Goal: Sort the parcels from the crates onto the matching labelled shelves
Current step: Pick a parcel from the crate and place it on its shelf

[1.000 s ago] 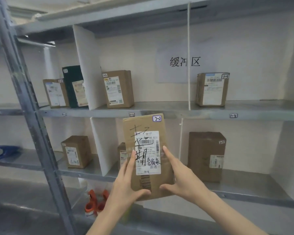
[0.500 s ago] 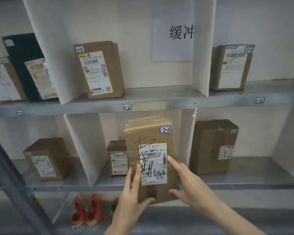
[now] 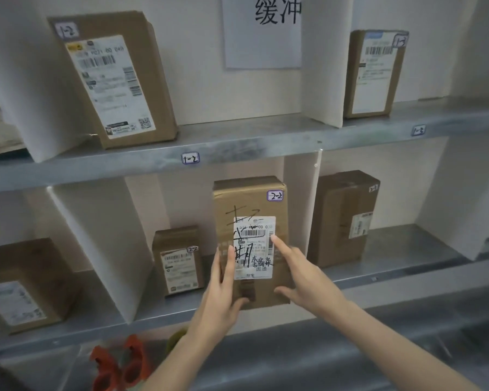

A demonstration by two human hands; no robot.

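Observation:
A tall brown parcel [image 3: 249,201] tagged 2-2, with a white label and black handwriting, stands upright at the front of the middle compartment of the lower shelf [image 3: 407,277]. My left hand [image 3: 220,300] grips its lower left edge, thumb curled under the front corner. My right hand [image 3: 305,280] touches its front with a straight index finger on the label and the thumb low on the face. A smaller parcel [image 3: 178,261], also tagged 2-2, stands just left of it in the same compartment.
White dividers [image 3: 102,244] split the shelves. A large box [image 3: 342,215] stands in the right compartment and another box [image 3: 23,283] in the left. Above, the shelf tag 1-2 [image 3: 190,158] sits under a parcel [image 3: 116,80]; a parcel tagged 1-3 [image 3: 376,74] stands right. An orange tape dispenser [image 3: 119,362] lies below.
The view has closed in on the shelves and the parcel has moved forward into the middle lower compartment. My right hand's fingers have shifted from the side to the front.

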